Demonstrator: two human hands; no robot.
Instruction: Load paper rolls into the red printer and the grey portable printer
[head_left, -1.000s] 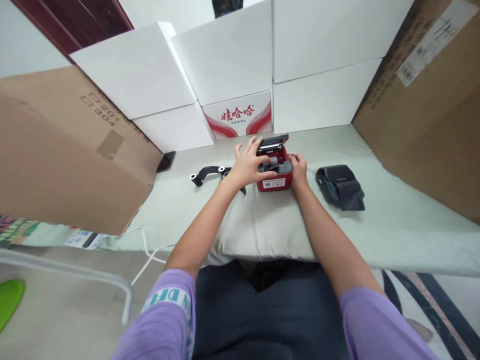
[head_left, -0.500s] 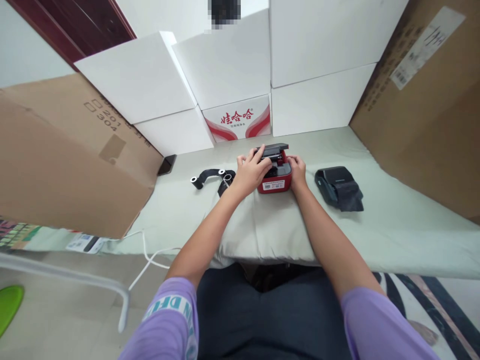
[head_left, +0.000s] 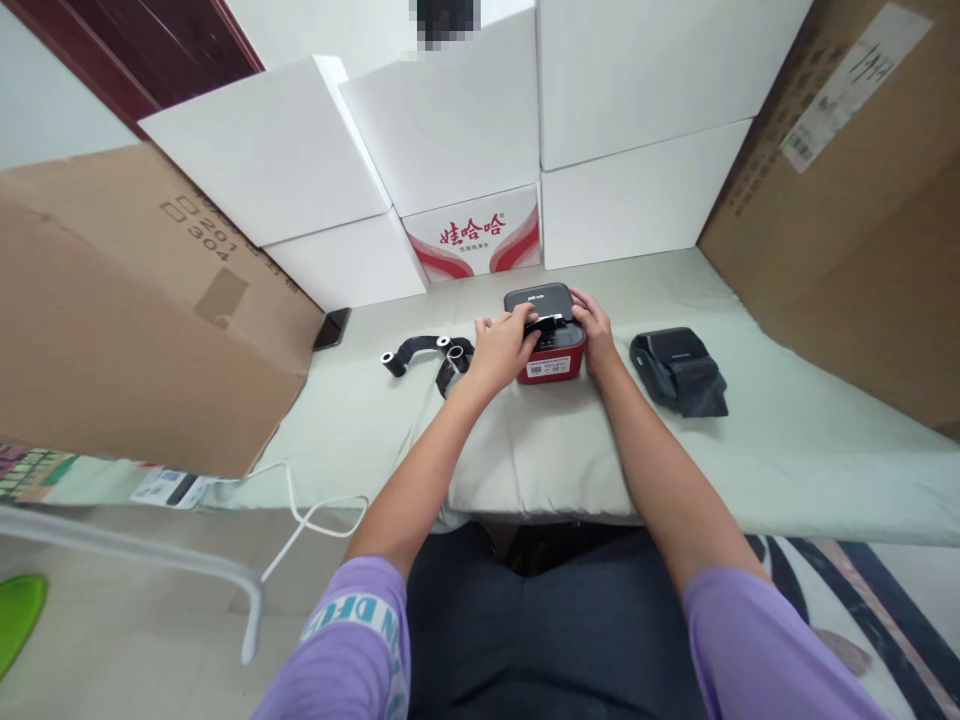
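A small red and black label printer [head_left: 551,360] sits on the cloth-covered surface, its white sticker towards me. Its black lid [head_left: 540,296] lies down over the body, or nearly so. My right hand [head_left: 597,328] is wrapped round the printer's right side and rear corner. At the front of the lid, my left hand [head_left: 504,350] pinches a black strip with a shiny end [head_left: 549,323]; whether it is loose or part of the printer is unclear. Left of the printer lie black ribbon rolls [head_left: 411,350] with white cores, one partly behind my left wrist.
A second, dark printer-like device [head_left: 679,368] with a black flap stands to the right. A phone [head_left: 332,328] lies by the left cardboard box [head_left: 150,300]. White boxes [head_left: 465,140] are stacked behind, and another brown carton [head_left: 855,220] stands right. A white cable [head_left: 300,510] hangs at the front edge.
The printer's raised lid has come down, so its logo side now shows. My right hand has shifted up towards the rear corner; my left hand stays at the front of the lid.
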